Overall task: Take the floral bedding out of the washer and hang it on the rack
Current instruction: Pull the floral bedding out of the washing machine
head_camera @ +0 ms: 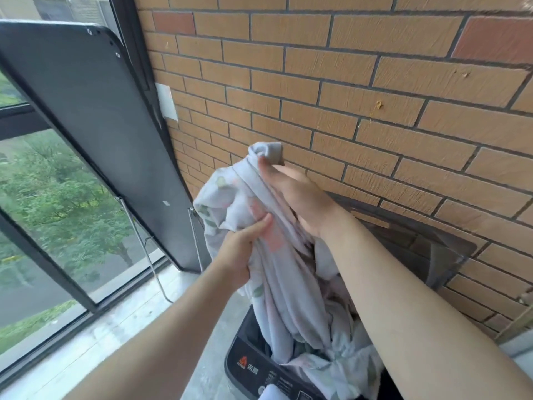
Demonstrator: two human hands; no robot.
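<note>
Gripping floral bedding (288, 298) low with left hand (245, 249), pinching it higher with right hand (300, 197), to haul it clear. Mostly bunched in washer (248, 362)

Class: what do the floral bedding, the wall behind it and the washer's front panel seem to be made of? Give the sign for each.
The floral bedding: thin woven fabric, perhaps cotton, matte; it hangs in soft folds. The wall: brick or brick-look tile, rough matte face, dark recessed joints. The washer's front panel: likely plastic, smooth, dark, with printed markings.
</note>
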